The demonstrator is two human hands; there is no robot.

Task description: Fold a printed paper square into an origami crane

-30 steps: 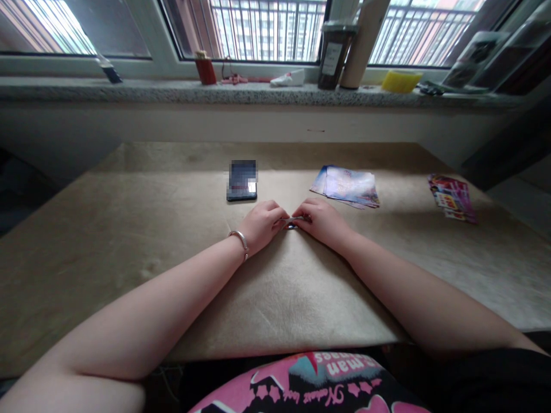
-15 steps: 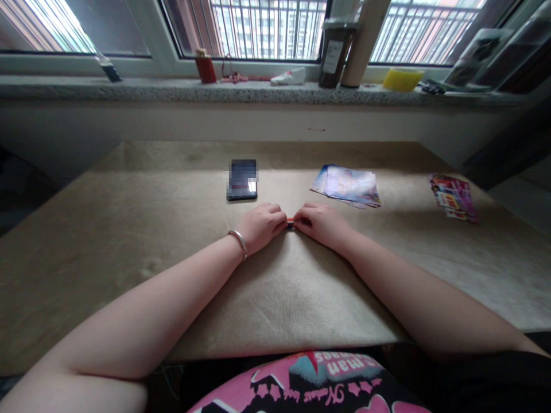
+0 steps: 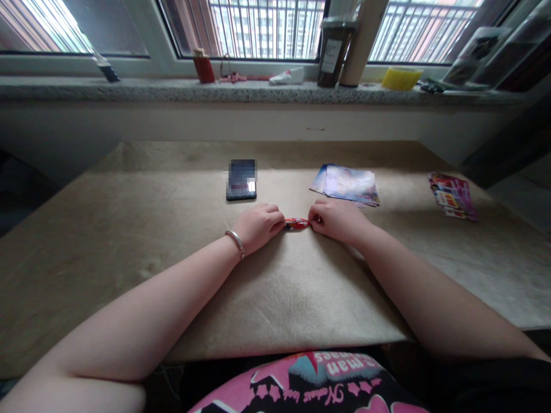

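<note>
A narrow red printed strip (image 3: pixel 297 223), with dark and white marks, stretches between my two hands just above or on the table; whether it is paper or a wrapper I cannot tell. Its left end is pinched in the closed fingers of my left hand (image 3: pixel 260 226), which wears a silver bangle (image 3: pixel 236 241) at the wrist. My right hand (image 3: pixel 338 221) has its thumb and forefinger closed on the strip's right tip. Beyond the left hand lies a dark phone (image 3: pixel 241 182), its screen blurred out. Behind the right hand, a fan of bluish printed cards (image 3: pixel 346 183) rests flat.
At the right of the tan-covered table (image 3: pixel 279 298) lies a small stack of red and purple cards (image 3: pixel 453 196). Along the back, the stone windowsill (image 3: pixel 258 90) carries a red container (image 3: pixel 204 67), a dark lidded jar (image 3: pixel 333 57) and a yellow sponge-like block (image 3: pixel 402 78).
My right hand has moved right, away from my left, so more of the red strip shows between them. My left hand has shifted very slightly left.
</note>
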